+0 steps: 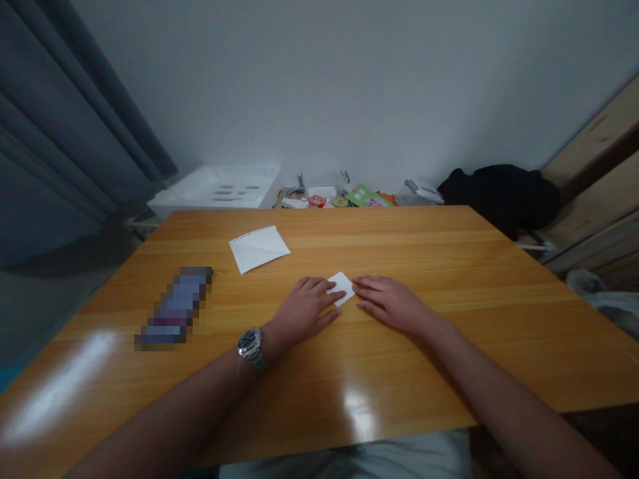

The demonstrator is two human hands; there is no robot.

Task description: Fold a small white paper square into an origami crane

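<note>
A small white piece of paper [341, 281], set like a diamond, lies flat on the wooden table [424, 246]. My left hand [310, 307], with a metal watch [251, 346] on its wrist, rests over the paper's left side, fingers stretched out and pressing on it. Just right of the paper lies my right hand [387, 303], its fingers extended flat, the tips at or very near the paper's right corner. Whether those tips touch the paper I cannot tell. A larger white sheet [259, 248] with a torn, perforated edge lies farther back on the left.
A blurred-out phone-like device [177, 306] is on the table's left. Behind the far edge are a white plastic tray [234, 183], a green packet [368, 196] among small items, and a black cloth-like heap [499, 193]. A grey curtain [64, 100] hangs at left.
</note>
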